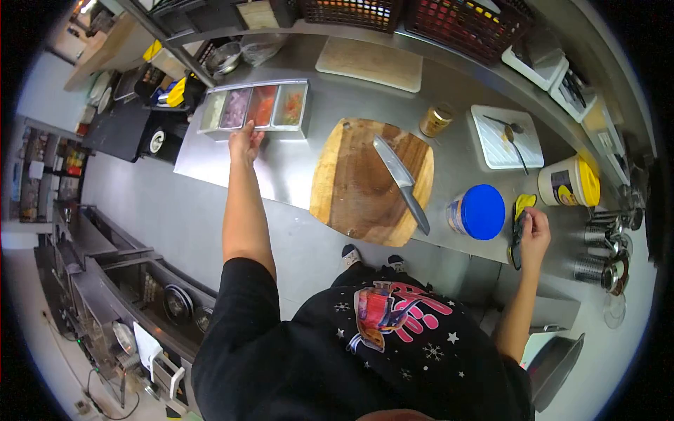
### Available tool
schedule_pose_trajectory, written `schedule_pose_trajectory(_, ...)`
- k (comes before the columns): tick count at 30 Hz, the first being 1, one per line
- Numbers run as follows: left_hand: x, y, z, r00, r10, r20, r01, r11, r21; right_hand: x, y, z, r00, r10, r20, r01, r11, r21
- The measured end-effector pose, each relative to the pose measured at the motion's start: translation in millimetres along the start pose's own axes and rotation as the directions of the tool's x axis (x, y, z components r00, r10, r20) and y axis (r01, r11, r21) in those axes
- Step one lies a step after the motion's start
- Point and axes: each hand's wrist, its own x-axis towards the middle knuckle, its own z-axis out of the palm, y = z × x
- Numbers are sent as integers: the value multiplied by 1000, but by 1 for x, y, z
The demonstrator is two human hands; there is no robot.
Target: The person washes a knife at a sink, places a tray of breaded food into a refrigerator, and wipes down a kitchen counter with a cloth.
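My left hand (246, 144) is at the front edge of a metal container (286, 131) with compartments of chopped food, its fingers closed on the rim. Near the counter's right front edge, my right hand (536, 230) has its fingers pressed together beside a black and yellow item (520, 210); what they hold, if anything, is hidden. A knife (401, 179) lies on the wooden cutting board (351, 189) between my hands. The blue-lidded tub (483, 212) stands just left of my right hand.
Behind are a pale board (372, 63), a small jar (436, 121) and a white tray (480, 147) with spoons. A yellow-lidded bucket (558, 184) stands at right. Dark crates (351, 12) sit on the shelf above the counter.
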Motion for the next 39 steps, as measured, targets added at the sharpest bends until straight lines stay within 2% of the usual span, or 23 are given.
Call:
schedule_pose_trajectory(2, 11, -4, 15, 1000, -11, 9, 11, 1000, 26, -3, -5, 0, 996, -86, -5, 86, 994, -61)
schedule_pose_trajectory(5, 27, -7, 34, 999, -32, 0, 32, 995, 92, -14, -3, 6, 987, 144, 68, -151, 983, 102)
schedule_pose_trajectory(6, 30, -6, 39, 999, -40, 16, 38, 993, 109, -17, -2, 9, 970, 194, 147, -220, 958, 182)
schedule_pose_trajectory(8, 41, -8, 47, 997, -46, 62, 36, 988, 147, -28, -16, 16, 981, 93, 172, -101, 994, 38)
schedule_pose_trajectory(10, 64, -9, 44, 997, -51, 49, 41, 980, 193, -35, -29, 24, 962, -84, 261, 118, 986, -119)
schedule_pose_trajectory(11, 71, -17, 44, 997, -61, 43, 50, 975, 218, -40, -39, 29, 958, -68, 279, 112, 983, -144)
schedule_pose_trajectory(13, 61, -26, 46, 1000, 18, 6, -18, 998, 52, -39, -58, 39, 950, -54, 308, 115, 976, -184)
schedule_pose_trajectory(14, 51, -27, 50, 997, 0, -78, 5, 998, 58, -39, -57, 45, 952, -38, 303, 116, 963, -245)
schedule_pose_trajectory(17, 12, -33, 51, 980, -15, -199, 25, 998, 50, -40, -37, 68, 961, -29, 277, 134, 919, -370)
schedule_pose_trajectory(20, -9, -49, 24, 994, -45, -98, 46, 999, 3, -35, -25, 77, 972, -67, 227, 154, 907, -392)
schedule_pose_trajectory(26, -89, -60, 8, 997, 73, 1, -71, 973, 220, -20, -19, 83, 974, -66, 219, 149, 908, -392)
schedule_pose_trajectory(29, -118, -61, 9, 994, 112, 7, -107, 929, 354, -7, -7, 90, 970, -124, 211, 198, 905, -377)
schedule_pose_trajectory(30, -124, -62, 9, 995, 95, 27, -98, 916, 390, -3, -4, 92, 970, -114, 217, 191, 907, -375)
schedule_pose_trajectory(33, -141, -71, 12, 969, 143, 200, -226, 836, 500, 6, -29, 89, 965, 37, 261, 116, 829, -547)
schedule_pose_trajectory(34, -145, -76, 13, 945, 173, 279, -292, 830, 476, 8, -40, 88, 965, 17, 262, 137, 819, -557)
schedule_pose_trajectory(36, -150, -90, 17, 929, 222, 297, -351, 783, 513, 5, -61, 86, 965, -33, 260, 182, 800, -572)
schedule_pose_trajectory(37, -160, -91, 22, 934, 194, 301, -336, 765, 550, 4, -60, 88, 951, -202, 235, 290, 848, -444)
schedule_pose_trajectory(38, -152, -107, 16, 914, 228, 336, -391, 718, 576, 3, -60, 92, 914, -362, 185, 404, 861, -309)
schedule_pose_trajectory(39, -161, -108, 22, 912, 230, 341, -403, 668, 626, 0, -64, 95, 897, -404, 181, 439, 864, -247)
